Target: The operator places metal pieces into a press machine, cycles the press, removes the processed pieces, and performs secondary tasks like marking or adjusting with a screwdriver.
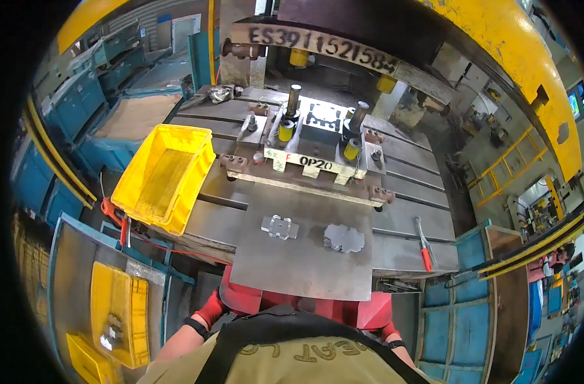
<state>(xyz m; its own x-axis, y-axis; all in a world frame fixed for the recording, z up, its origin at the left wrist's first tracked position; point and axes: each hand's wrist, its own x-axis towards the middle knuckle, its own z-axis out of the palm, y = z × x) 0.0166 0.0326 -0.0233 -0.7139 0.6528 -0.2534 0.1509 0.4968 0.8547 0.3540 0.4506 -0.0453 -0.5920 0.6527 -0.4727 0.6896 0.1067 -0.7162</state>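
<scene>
My left hand [210,310], in a red glove, reaches to a red housing [242,299] below the front edge of the press table; its fingers are hidden. On the other side, my right hand [388,330], also red-gloved, is by a second red housing [374,311], its fingers covered too. Beyond them, a flat metal plate [292,269] carries a formed metal part [280,227] on the left and a flat metal blank stack [344,238] on the right. Farther back, the lower die [321,131] with guide posts stands under the raised upper press ram [330,48].
A yellow bin [129,203] sits on the table's left. Red-handled pliers [424,246] lie at the right. Another yellow bin [142,320] with metal parts stands low at left, and a blue rack [455,307] at lower right. Yellow press frame [535,83] arches at upper right.
</scene>
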